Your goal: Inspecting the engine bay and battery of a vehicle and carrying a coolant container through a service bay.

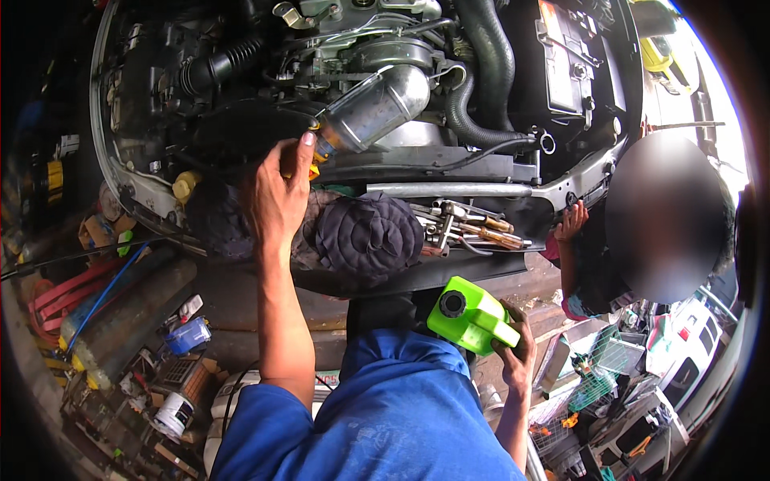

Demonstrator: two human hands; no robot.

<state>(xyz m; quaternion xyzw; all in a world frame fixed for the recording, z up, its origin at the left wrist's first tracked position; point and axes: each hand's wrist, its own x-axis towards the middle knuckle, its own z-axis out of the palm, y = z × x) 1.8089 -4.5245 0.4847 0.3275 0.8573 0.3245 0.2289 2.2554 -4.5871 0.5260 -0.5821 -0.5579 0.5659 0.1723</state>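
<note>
My left hand [289, 180] is up at the engine bay, fingers closed around a small yellow piece [315, 168] beside the lower end of a grey, bottle-shaped elbow tube [377, 104]; the piece is mostly hidden. My right hand [517, 345] grips a bright green plastic jug [473, 309] with a black cap, held low in front of my blue-shirted body. Just under my left hand, dark crumpled cloths [365, 232] lie along the car's front, next to a pile of metal hand tools [473, 228].
At the right, another person [593, 272] has a hand [571, 220] on the car's front edge [585, 188]. A battery [565, 64] and hoses [489, 72] fill the bay's right. Red metal parts [56, 301] and clutter lie left; wire racks [601, 361] lie lower right.
</note>
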